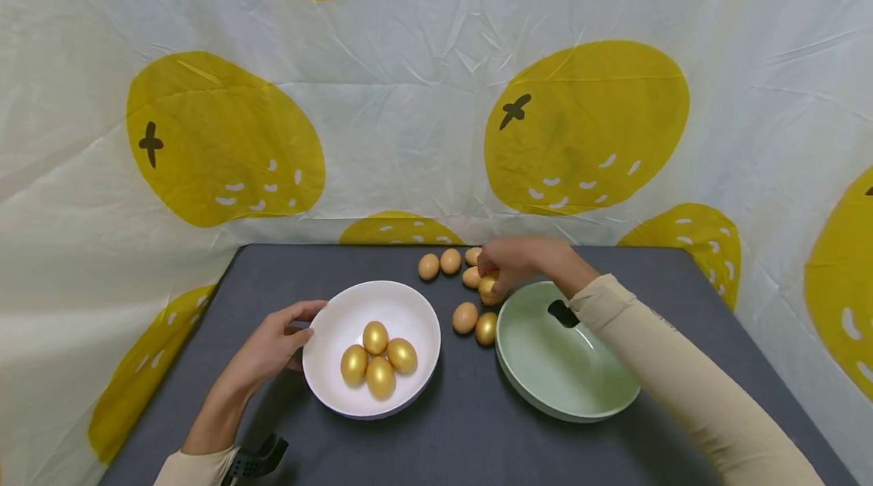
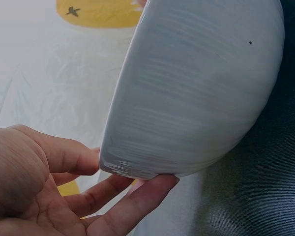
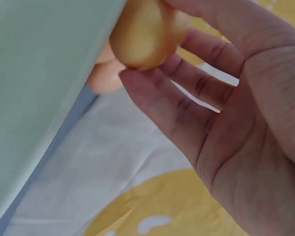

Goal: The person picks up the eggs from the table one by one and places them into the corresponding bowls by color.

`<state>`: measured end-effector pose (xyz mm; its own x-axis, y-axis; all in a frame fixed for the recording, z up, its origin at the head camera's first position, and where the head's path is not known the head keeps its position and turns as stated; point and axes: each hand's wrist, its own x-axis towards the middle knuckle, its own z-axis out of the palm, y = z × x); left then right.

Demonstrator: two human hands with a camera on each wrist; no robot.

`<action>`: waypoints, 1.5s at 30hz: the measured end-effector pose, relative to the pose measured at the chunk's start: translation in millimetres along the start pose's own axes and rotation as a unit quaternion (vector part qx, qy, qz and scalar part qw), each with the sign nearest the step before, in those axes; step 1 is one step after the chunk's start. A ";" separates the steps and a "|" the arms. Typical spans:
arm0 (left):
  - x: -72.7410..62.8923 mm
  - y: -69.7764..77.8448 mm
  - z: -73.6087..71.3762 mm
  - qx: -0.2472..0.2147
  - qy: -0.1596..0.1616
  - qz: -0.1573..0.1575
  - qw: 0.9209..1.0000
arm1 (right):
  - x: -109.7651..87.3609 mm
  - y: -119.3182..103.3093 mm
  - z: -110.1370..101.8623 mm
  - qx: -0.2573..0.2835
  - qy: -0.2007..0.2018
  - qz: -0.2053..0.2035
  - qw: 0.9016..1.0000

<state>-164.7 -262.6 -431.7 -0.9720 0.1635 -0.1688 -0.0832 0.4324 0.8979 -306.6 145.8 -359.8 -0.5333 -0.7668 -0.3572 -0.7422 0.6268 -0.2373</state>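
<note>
A white bowl [image 1: 327, 384] with several golden eggs [image 1: 380, 377] inside stands on the left. My left hand [image 1: 280, 342] holds it at its left side; in the left wrist view the thumb meets the rim and fingers [image 2: 137, 209] curve along the outer wall [image 2: 201, 88]. Past the far left rim of a green bowl [image 1: 573, 372], my right hand [image 1: 521, 262] grips a golden egg [image 3: 145, 37] between thumb and fingertips. Another golden egg [image 1: 486, 328] lies beside the green bowl. Several brown eggs [image 1: 465, 318] are near the right hand, some partly hidden by it.
A dark grey cloth [image 1: 286, 274] covers the table. Close behind its far edge hangs a white curtain [image 1: 402, 145] with yellow fruit prints. The green bowl has a dark oval patch [image 1: 562, 313] inside, near the right forearm. A black strap [image 1: 255, 459] circles the left wrist.
</note>
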 end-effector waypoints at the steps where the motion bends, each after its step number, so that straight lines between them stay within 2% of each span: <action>1: 0.0 0.1 -0.2 -0.001 -0.001 0.001 1.000 | 1.0 -4.4 -0.7 -0.005 0.004 -0.014 1.000; 5: 0.0 0.9 -0.4 -0.001 -0.001 0.002 1.000 | 3.1 -18.0 -1.6 -0.016 0.015 -0.051 0.998; 10: -0.5 2.4 0.7 0.002 0.002 -0.001 1.000 | 0.0 -25.0 -1.2 0.023 0.023 -0.040 0.999; 15: -0.7 2.1 0.8 0.004 0.003 -0.002 1.000 | -4.2 -22.2 -0.6 0.056 0.035 -0.034 0.997; 23: -1.2 1.2 -0.4 -0.001 0.000 0.001 1.000 | -7.2 -10.1 1.7 0.061 0.053 -0.055 0.995; 29: -1.1 2.2 -0.4 -0.004 -0.003 0.004 1.000 | -8.5 -9.2 3.1 0.073 0.059 -0.070 0.993; 39: -1.1 3.8 -0.7 0.005 -0.001 0.010 1.000 | -11.3 -16.4 4.2 0.064 0.072 -0.096 0.991; 45: -0.2 4.1 -1.4 -0.001 -0.002 0.002 1.000 | -9.5 -23.4 4.2 0.092 0.083 -0.131 0.984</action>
<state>-165.1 -262.1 -427.4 -0.9715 0.1681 -0.1670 -0.0803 0.4296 0.8994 -282.5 139.1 -354.7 -0.4029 -0.9082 -0.1134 -0.7856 0.4067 -0.4662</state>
